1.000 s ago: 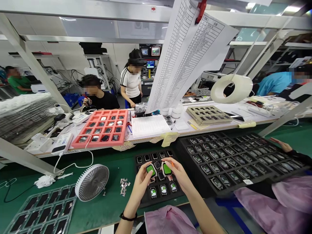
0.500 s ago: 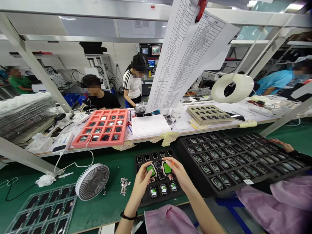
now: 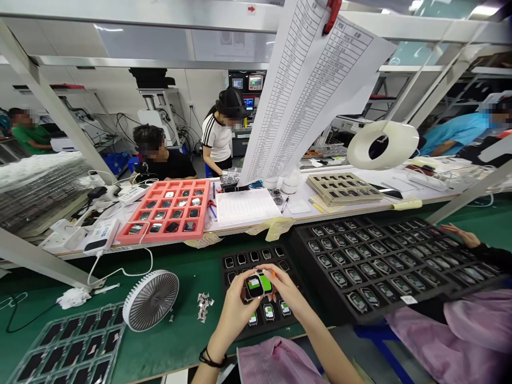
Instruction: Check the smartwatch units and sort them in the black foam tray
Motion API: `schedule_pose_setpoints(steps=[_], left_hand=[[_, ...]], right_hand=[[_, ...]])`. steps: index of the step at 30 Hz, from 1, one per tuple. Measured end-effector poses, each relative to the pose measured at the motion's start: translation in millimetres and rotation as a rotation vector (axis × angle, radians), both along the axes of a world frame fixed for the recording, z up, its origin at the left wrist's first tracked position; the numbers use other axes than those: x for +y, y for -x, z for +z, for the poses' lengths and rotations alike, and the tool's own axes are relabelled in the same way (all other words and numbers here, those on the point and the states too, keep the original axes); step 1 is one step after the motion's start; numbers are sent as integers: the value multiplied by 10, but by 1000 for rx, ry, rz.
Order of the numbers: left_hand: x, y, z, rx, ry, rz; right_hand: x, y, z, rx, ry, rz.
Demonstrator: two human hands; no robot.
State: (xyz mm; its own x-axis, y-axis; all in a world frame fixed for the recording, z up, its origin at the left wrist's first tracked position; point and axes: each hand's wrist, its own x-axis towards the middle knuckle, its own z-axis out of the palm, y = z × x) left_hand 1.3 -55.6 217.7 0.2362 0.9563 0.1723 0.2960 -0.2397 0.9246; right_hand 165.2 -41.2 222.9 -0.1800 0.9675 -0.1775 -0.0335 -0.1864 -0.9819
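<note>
My left hand (image 3: 234, 309) grips a small watch body with a green film (image 3: 254, 286) over the small black tray (image 3: 240, 260). My right hand (image 3: 286, 290) holds a second green-filmed watch body (image 3: 265, 281) pressed against the first, and an orange stick shows at its fingers. Both hands are closed on their pieces, side by side above the tray. The tray holds more watch bodies, three with green film (image 3: 269, 311) in the near row.
A large black tray of watch bodies (image 3: 384, 261) lies to the right, with another person's hand (image 3: 460, 234) at its far edge. A white desk fan (image 3: 151, 298) and loose tabs (image 3: 204, 306) lie left. A red tray (image 3: 170, 208), papers (image 3: 246, 205) and a tape roll (image 3: 380, 144) stand beyond.
My two hands have come together, so the two watch bodies now touch and overlap. The hands have also drawn slightly nearer to me over the tray.
</note>
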Motion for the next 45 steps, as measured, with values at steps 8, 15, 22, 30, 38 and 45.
schedule_pose_setpoints(steps=[8, 15, 22, 30, 38, 45], left_hand=[[58, -7, -233, 185, -196, -52], [23, -3, -154, 169, -212, 24], [48, -23, -23, 48, -322, 32], [85, -9, -54, -5, -296, 17], [86, -18, -39, 21, -325, 23], [48, -12, 49, 10, -393, 16]], right_hand=[[-50, 128, -206, -143, -87, 50], [-19, 57, -268, 69, 34, 105], [-45, 45, -45, 427, 248, 296], [4, 45, -3, 393, 219, 269], [12, 139, -109, 393, 150, 135], [-47, 198, -12, 387, 48, 138]])
